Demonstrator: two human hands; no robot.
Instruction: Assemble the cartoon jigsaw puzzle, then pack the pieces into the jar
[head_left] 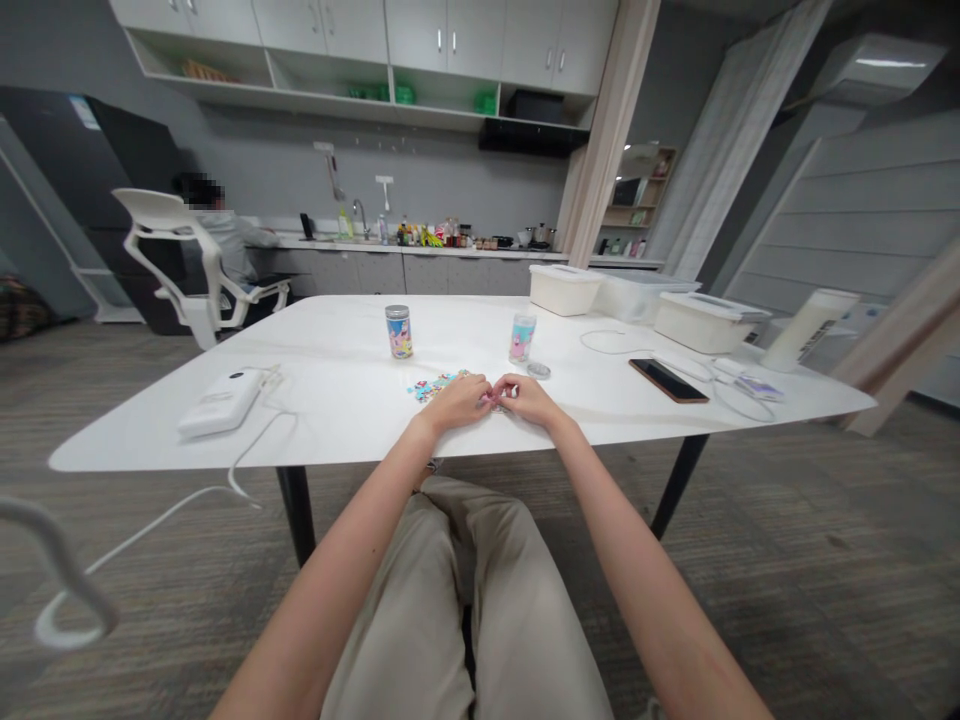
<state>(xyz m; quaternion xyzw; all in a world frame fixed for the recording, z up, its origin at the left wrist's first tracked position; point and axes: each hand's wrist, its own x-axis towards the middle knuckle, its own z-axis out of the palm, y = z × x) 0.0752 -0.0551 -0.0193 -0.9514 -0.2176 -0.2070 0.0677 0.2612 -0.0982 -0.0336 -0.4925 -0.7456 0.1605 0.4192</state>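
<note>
My left hand (459, 402) and my right hand (528, 398) meet near the front edge of the white table (337, 400). The fingertips of both are pinched together around a small pinkish piece (489, 397), largely covered by the fingers. Beside and behind my left hand lies a loose heap of small colourful flat pieces (433, 386), resembling jigsaw pieces. A printed can with a silver lid (399, 333) stands upright beyond the heap. Behind my right hand is a second pink-and-blue can (522, 338), its top apparently uncovered, with a round silver lid (538, 370) lying beside it.
A dark phone (667, 381) and white cables lie to the right. White storage boxes (566, 290) line the far right side. At left sits a white power bank-like device (222, 403) with a cable hanging off the edge. A person sits beyond, near a white chair (176, 225).
</note>
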